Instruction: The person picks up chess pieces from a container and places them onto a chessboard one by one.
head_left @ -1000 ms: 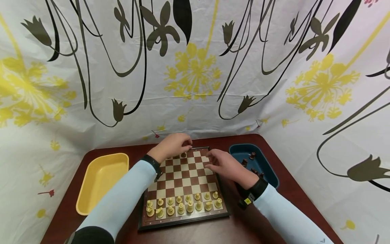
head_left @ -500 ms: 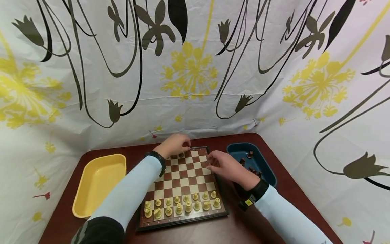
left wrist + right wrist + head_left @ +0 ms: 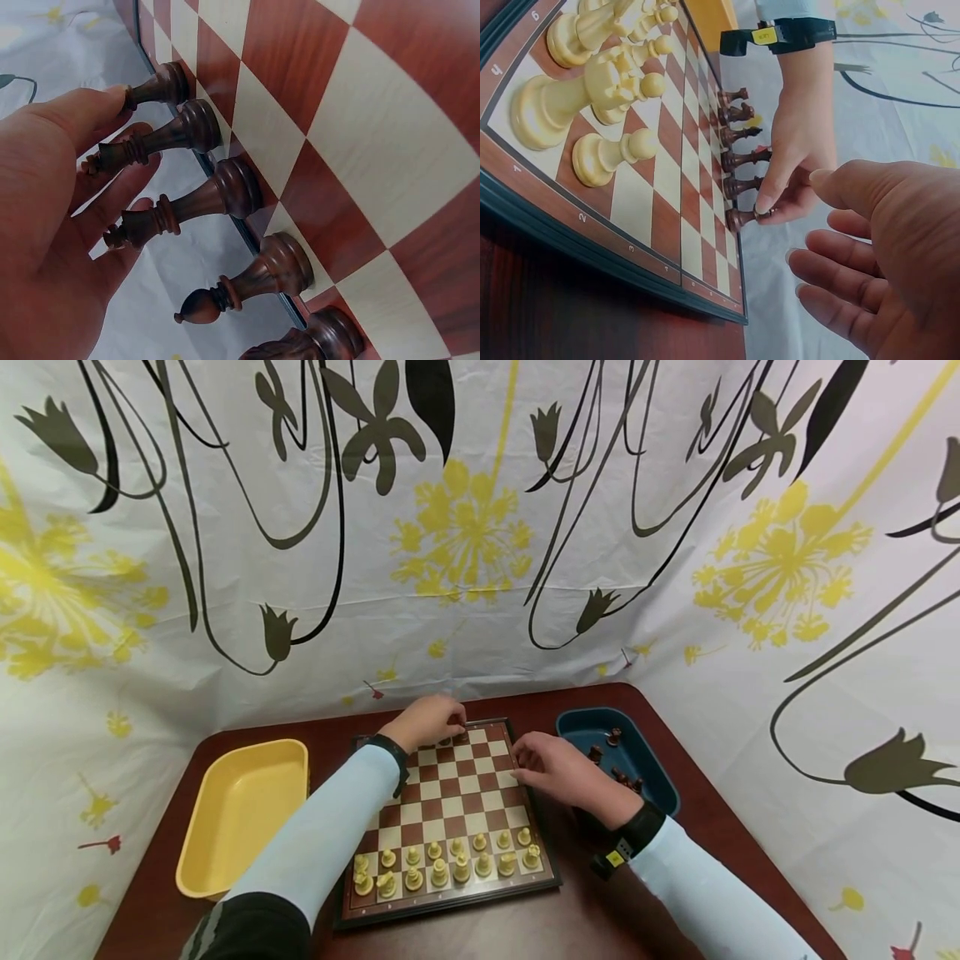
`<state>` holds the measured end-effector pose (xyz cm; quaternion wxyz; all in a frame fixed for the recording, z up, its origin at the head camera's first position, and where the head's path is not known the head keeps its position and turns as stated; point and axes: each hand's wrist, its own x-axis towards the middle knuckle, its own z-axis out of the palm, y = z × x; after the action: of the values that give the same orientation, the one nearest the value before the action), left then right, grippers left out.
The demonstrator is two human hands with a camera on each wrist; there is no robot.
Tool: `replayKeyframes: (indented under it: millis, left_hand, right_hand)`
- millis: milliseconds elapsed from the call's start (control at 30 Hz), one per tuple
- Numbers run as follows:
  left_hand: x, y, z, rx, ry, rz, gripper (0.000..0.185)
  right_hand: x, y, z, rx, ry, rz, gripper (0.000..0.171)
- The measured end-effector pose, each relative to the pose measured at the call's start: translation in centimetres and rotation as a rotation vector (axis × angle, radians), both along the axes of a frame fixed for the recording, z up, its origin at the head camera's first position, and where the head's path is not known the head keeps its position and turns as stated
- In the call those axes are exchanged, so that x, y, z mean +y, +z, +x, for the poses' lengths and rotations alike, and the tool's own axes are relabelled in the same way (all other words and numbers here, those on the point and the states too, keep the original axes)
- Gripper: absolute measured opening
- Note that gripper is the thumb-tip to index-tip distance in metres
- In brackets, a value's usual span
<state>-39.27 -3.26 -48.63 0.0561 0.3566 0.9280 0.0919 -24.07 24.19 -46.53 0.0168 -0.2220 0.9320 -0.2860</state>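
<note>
My left hand [image 3: 429, 720] is at the far edge of the chessboard [image 3: 450, 785]. Its thumb and fingers pinch the top of a dark chess piece [image 3: 161, 84], which stands on the back row; the fingers hide its head. Beside it in the left wrist view stand two tall crowned dark pieces, one of them nearest the viewer's side [image 3: 202, 202], then a dark bishop [image 3: 262, 277] and a dark knight [image 3: 322, 337]. My right hand [image 3: 553, 766] hovers by the board's right edge, fingers loosely bent and holding nothing.
Two rows of light chess pieces [image 3: 438, 871] stand along the near side. To the right, a blue tray [image 3: 667, 777] contains several dark pieces. A yellow tray [image 3: 247, 802] lies on the left, and a patterned sheet [image 3: 480, 635] hangs behind the table.
My left hand has come down slightly at the back row, bringing the pinched piece onto the board. The right hand stays nearly still, and the head view has shifted a little.
</note>
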Motion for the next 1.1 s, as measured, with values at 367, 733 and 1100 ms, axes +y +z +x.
replayKeyframes:
  millis: [367,733,1100]
  left_hand:
    - [0.1,-0.2,-0.4,-0.009,0.025,-0.006,0.016]
    - [-0.6,0.1,-0.1,-0.047,0.058,0.056,0.018]
    - [-3.8,3.0,2.8,0.034,0.085,0.088,0.031]
  right_hand:
    - [0.2,-0.3,0.2,-0.013,-0.006,0.003,0.021]
    - [0.8,-0.6,0.1,0.006,-0.021,0.002,0.025]
    - [3.0,-0.6,0.2,-0.01,-0.054,0.018,0.028]
